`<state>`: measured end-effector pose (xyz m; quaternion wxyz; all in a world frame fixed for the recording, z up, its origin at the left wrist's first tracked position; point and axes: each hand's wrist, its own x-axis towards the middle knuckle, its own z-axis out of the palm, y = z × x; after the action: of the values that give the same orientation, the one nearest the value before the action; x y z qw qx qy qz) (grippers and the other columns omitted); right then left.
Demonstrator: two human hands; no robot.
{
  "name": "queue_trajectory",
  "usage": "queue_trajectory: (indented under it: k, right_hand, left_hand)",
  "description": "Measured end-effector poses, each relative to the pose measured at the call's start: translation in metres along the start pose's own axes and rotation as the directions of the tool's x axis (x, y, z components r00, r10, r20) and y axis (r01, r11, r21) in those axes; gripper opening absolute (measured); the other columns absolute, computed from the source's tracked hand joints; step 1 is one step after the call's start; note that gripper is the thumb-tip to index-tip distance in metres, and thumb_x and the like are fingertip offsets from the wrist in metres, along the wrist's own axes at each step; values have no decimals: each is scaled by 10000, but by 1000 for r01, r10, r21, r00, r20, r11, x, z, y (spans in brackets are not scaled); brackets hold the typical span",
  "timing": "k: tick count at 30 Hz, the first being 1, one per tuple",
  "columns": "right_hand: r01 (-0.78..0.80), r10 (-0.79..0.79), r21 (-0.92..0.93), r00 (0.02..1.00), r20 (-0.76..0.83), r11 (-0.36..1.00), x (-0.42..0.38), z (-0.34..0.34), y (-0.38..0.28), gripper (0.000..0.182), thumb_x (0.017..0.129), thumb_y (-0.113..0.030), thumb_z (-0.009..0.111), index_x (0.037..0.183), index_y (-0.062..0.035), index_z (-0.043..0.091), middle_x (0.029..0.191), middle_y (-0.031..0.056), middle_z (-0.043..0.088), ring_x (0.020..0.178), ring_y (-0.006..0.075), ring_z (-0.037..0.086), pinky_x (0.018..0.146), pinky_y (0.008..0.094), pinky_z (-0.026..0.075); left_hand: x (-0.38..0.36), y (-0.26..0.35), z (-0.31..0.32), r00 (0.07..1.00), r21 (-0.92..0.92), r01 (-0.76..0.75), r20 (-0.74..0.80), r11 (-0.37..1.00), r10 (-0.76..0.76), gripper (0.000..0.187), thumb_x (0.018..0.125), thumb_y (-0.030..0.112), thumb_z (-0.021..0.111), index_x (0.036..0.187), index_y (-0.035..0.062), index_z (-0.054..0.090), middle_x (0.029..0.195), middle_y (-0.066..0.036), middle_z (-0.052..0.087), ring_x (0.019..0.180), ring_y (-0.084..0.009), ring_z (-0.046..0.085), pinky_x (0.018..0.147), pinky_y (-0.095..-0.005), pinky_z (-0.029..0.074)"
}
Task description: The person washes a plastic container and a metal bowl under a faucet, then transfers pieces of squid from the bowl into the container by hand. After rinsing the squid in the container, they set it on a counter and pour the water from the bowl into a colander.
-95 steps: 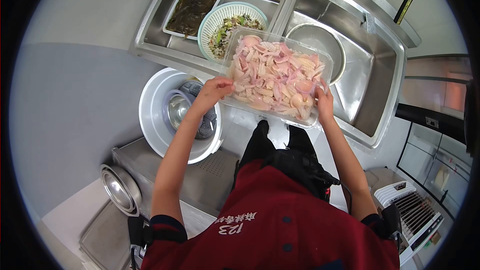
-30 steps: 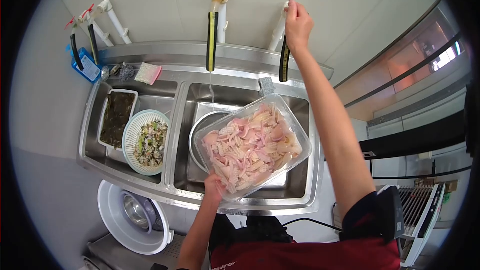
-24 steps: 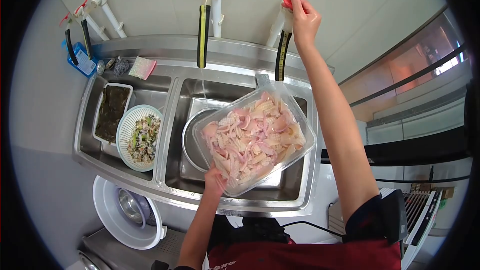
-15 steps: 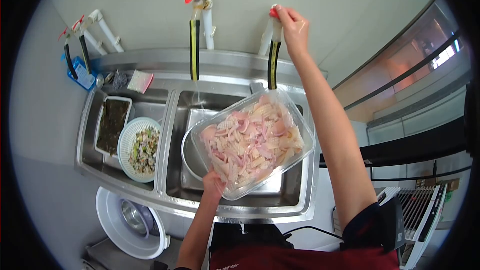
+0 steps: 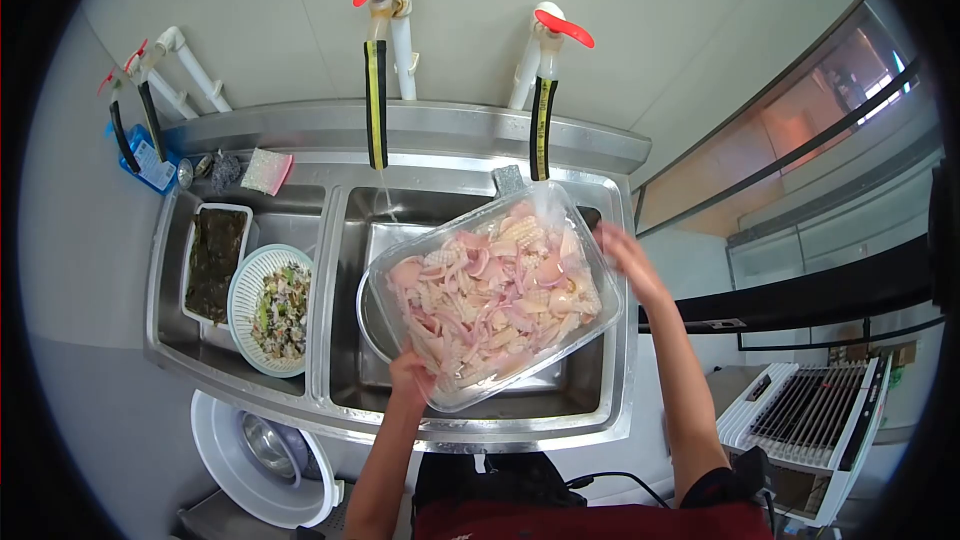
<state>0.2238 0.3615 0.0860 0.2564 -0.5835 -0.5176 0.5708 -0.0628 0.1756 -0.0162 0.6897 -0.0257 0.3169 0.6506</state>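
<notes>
A clear plastic tub (image 5: 447, 403) full of pale pink and cream scored squid pieces (image 5: 500, 290) is held tilted over the right sink basin (image 5: 345, 380). My left hand (image 5: 408, 378) grips its lower left corner. Fingers apart, my right hand (image 5: 622, 255) is at the tub's right edge, holding nothing. Above the tub's far end hangs the hose of the right tap (image 5: 541, 130), with water falling into the tub; its red handle (image 5: 565, 28) is turned sideways. Partly hidden under the tub is a round metal-rimmed bowl (image 5: 364, 325).
A thin stream runs from the middle tap hose (image 5: 376, 105). In the left basin are a white tray of dark contents (image 5: 187, 275) and a pale green colander (image 5: 238, 325) with chopped food. A scrubbing pad (image 5: 508, 180) lies behind the tub. White basins (image 5: 210, 450) stand below left.
My right hand has let go of the right tap's handle and come down to the tub's right edge. Water now pours from that tap into the tub.
</notes>
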Motion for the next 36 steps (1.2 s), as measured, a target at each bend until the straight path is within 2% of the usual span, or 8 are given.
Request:
queue_trajectory:
  k: [1, 3, 4, 6, 18, 24, 34, 36]
  right_hand:
    - [-5, 5, 0, 1000, 1, 1000, -8, 0, 12, 498, 816, -309, 503, 1215, -39, 377, 1194, 110, 427, 1097, 209, 406, 884, 306, 346]
    - [-156, 69, 338, 964, 256, 928, -15, 2, 33, 509, 826, -285, 480, 1253, -57, 324, 1230, 114, 382, 1121, 209, 378, 901, 311, 336]
    - [-161, 74, 342, 964, 256, 926, -13, 5, 39, 509, 826, -285, 480, 1253, -57, 324, 1230, 114, 382, 1121, 209, 378, 901, 311, 336]
    - [-125, -2, 477, 967, 255, 870, -15, 12, 46, 485, 833, -235, 471, 1259, -62, 316, 1245, 115, 363, 1127, 210, 373, 920, 315, 321]
    - [-119, 30, 516, 984, 178, 848, -16, 15, 48, 435, 832, -105, 459, 1250, -64, 344, 1205, 105, 415, 1080, 204, 425, 890, 310, 353]
    - [-138, 49, 526, 983, 179, 839, -17, 15, 50, 435, 832, -100, 455, 1250, -62, 344, 1189, 112, 428, 1054, 203, 449, 856, 304, 384]
    - [-137, 56, 539, 985, 163, 831, -18, 15, 53, 440, 832, -96, 448, 1254, -49, 333, 1219, 106, 403, 1082, 203, 427, 892, 305, 355]
    - [-119, 32, 520, 984, 173, 846, -16, 13, 56, 481, 817, -111, 466, 1264, -40, 301, 1255, 126, 349, 1118, 242, 392, 920, 352, 342]
  left_hand:
    - [0, 2, 0, 1000, 8, 3, 24, 1000, -3, 700, 528, 93, 482, 1211, 42, 337, 1129, -109, 461, 1014, -257, 486, 808, -343, 446]
    - [5, 4, -8, 997, 23, 23, 70, 999, -24, 704, 525, 94, 482, 1211, 43, 335, 1131, -108, 460, 1015, -255, 484, 815, -344, 442]
    - [6, 5, -11, 991, 37, 42, 122, 998, -47, 707, 522, 95, 483, 1212, 43, 333, 1133, -107, 458, 1016, -254, 482, 821, -345, 437]
    - [6, 7, -5, 996, 15, 51, 71, 999, -52, 704, 522, 69, 466, 1213, 39, 331, 1117, -114, 464, 998, -259, 491, 806, -339, 451]
    - [9, 5, -2, 997, -22, 51, 54, 998, -50, 702, 525, 40, 451, 1214, 45, 321, 1106, -125, 463, 983, -268, 498, 812, -337, 453]
    - [7, 7, -1, 995, -21, 66, 71, 998, -65, 695, 531, 40, 450, 1214, 46, 318, 1108, -126, 462, 982, -266, 499, 807, -337, 455]
    - [5, 7, 9, 998, -10, 43, 48, 999, -42, 690, 533, 40, 456, 1209, 32, 317, 1114, -136, 456, 1002, -274, 487, 844, -362, 437]
    - [8, 6, 2, 998, -3, 50, 50, 999, -50, 694, 533, 42, 455, 1212, 33, 313, 1118, -135, 454, 1016, -277, 478, 855, -370, 428]
